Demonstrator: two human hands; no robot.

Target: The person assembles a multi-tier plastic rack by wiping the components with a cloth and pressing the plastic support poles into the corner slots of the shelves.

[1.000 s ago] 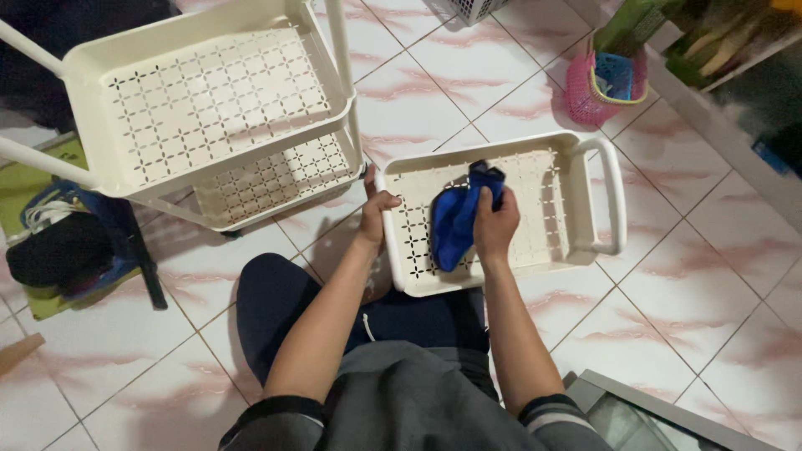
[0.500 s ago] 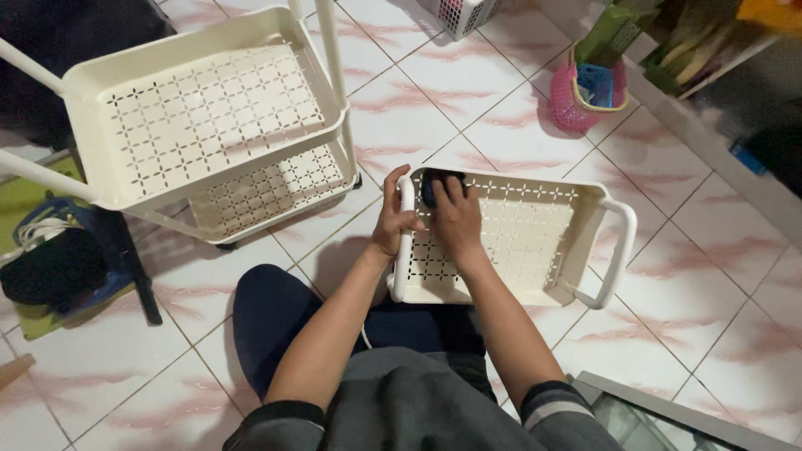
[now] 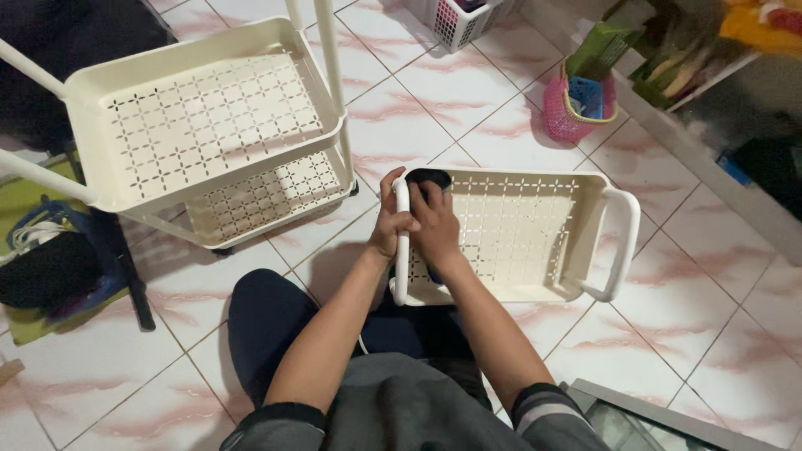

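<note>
On cream tray point(image 3: 535, 242), both hands.

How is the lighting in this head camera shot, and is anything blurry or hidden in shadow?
Head view: soft, even light with no glare on the cream tray or the tiled floor. The left hand and right hand look sharp. The shelf at upper right falls into deep shadow, and the dark cloth shows little detail.
</note>
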